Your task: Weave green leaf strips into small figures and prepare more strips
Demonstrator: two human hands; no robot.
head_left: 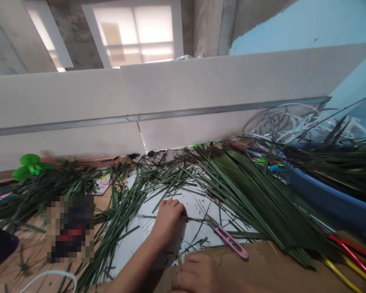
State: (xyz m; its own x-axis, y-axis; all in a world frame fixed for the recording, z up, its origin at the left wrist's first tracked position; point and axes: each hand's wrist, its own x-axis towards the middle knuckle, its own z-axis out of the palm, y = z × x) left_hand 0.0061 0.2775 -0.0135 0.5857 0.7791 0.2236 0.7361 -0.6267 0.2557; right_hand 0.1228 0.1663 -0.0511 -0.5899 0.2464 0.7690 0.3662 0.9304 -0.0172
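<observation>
My left hand (171, 214) rests on a white board (186, 198), its fingers curled down among thin green leaf strips. A strip runs out on either side of it, but the fingertips are hidden. Closer to me, my right hand (198, 273) is closed at the edge of a brown cardboard sheet (256, 264). Slight blur and the hand itself hide what its fingers hold, if anything. To the right lies a slim tool with a looped pink handle (232, 242) and a pointed metal end. Cut green strips (125, 215) lie in a heap left of my hands.
Long folded green leaves (247, 187) spread at right, beside a blue tub (326, 189) holding more leaves. Red and yellow handles (350, 254) lie at lower right. White coiled strips (283, 122) stand behind. A green propeller-shaped item (30, 166) sits far left, before a pale partition (186, 89).
</observation>
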